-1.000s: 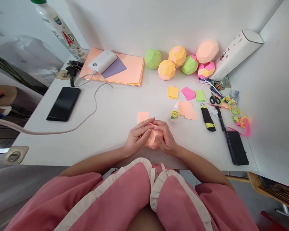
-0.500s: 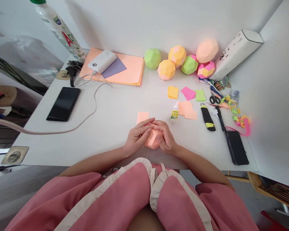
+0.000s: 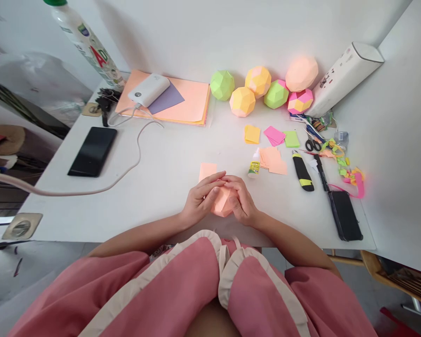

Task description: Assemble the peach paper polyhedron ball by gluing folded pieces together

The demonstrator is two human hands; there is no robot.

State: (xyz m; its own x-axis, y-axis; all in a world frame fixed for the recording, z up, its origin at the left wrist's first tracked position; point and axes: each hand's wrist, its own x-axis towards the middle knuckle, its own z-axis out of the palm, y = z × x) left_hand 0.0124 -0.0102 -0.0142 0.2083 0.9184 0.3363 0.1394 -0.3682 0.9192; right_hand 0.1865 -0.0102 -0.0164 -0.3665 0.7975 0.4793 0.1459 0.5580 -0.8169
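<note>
Between my palms, close to the table's front edge, is a peach faceted paper ball [image 3: 222, 202]. My left hand [image 3: 200, 199] wraps its left side, fingers laid over the top. From the right, my right hand [image 3: 243, 200] curls round it, with the thumb against a facet. The fingertips of both hands meet above the ball and hide its upper part. Just behind my left fingers lies a peach paper square [image 3: 207, 171], partly covered. A small glue bottle [image 3: 254, 164] with a yellow-green label is right of my hands, beside a pile of peach squares [image 3: 274, 160].
Several finished paper balls [image 3: 243, 102] line the wall. Yellow [image 3: 252, 135], pink [image 3: 274, 135] and green squares [image 3: 292, 139] lie before them. A cutter [image 3: 302, 171], scissors [image 3: 313, 144] and a black case [image 3: 345, 215] are on the right. A phone [image 3: 92, 152] and a cable [image 3: 139, 145] are left.
My hands keep their hold on the ball with barely any movement. At the lower left, beyond the table, the pale covering has shifted and more floor shows.
</note>
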